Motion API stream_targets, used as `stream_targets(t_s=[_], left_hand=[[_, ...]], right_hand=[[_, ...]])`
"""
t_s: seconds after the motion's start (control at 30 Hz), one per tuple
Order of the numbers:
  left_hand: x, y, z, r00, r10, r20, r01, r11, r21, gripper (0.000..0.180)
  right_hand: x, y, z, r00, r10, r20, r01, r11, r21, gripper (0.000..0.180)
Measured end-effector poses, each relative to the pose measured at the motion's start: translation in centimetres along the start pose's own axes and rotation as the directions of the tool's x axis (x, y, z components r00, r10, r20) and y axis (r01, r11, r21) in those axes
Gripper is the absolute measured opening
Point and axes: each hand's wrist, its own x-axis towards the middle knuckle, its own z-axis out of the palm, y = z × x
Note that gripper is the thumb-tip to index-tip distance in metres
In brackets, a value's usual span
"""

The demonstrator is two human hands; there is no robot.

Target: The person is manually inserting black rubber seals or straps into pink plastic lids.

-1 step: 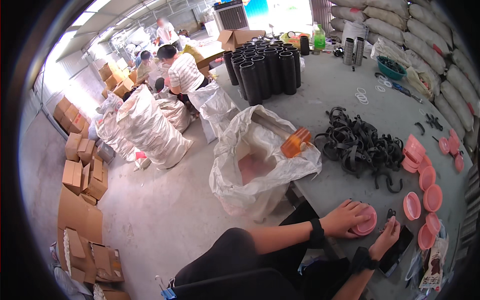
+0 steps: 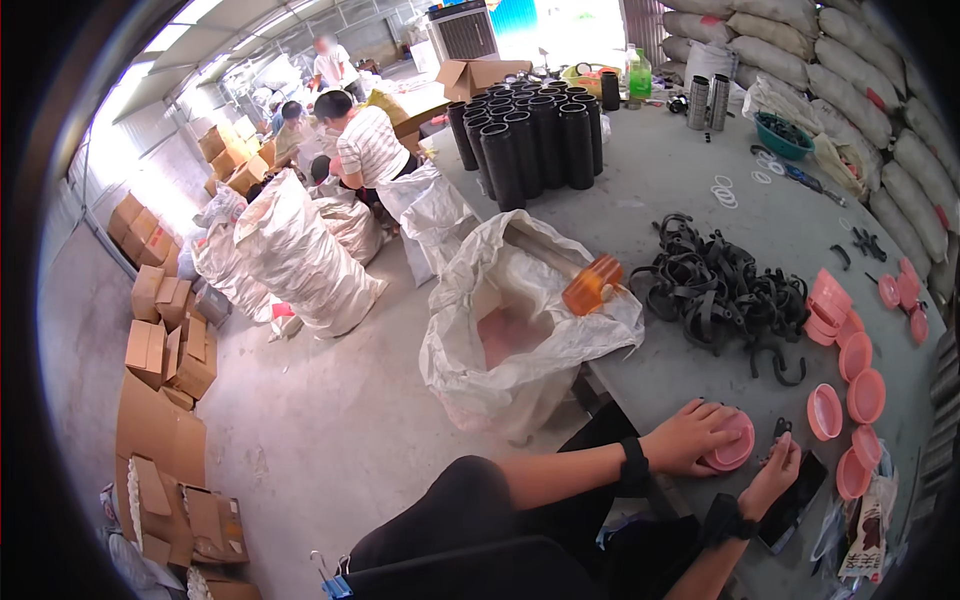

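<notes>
My left hand [image 2: 690, 437] is closed over a round pink plastic cup [image 2: 733, 452] at the table's near edge, its fingers lying across the top. Just right of it, my right hand [image 2: 772, 478] pinches a small black plastic piece [image 2: 781, 430]; its exact kind cannot be made out. Beneath that hand a dark phone [image 2: 797, 505] lies on the tabletop. Several more pink cups [image 2: 824, 412] stand in a loose line to the right. Beyond my hands is a tangled heap of curved black plastic clips [image 2: 715, 285].
An open white woven sack [image 2: 450, 360] stands against the table [image 2: 660, 170], an orange plastic part [image 2: 594, 285] on its rim. Black tubes [image 2: 525, 150] cluster at the back. A teal basket [image 2: 783, 138] sits far right. Cardboard boxes [image 2: 150, 345] line the left; people work behind full sacks [image 2: 300, 255].
</notes>
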Motion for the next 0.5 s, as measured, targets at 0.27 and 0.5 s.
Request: stream_targets(t_s=[0.27, 0.5], left_hand=[[0.1, 0.1, -0.1, 0.992, -0.107, -0.068, 0.105, 0.994, -0.032, 0.072], [-0.1, 0.4, 0.1, 0.973, -0.190, -0.131, 0.195, 0.980, 0.030, 0.078]], right_hand=[[-0.3, -0.5, 0.3, 0.999, -0.035, 0.020, 0.035, 0.999, -0.029, 0.023], [-1.0, -1.5, 0.6, 0.976, -0.131, 0.173, 0.165, 0.967, -0.197, 0.020]])
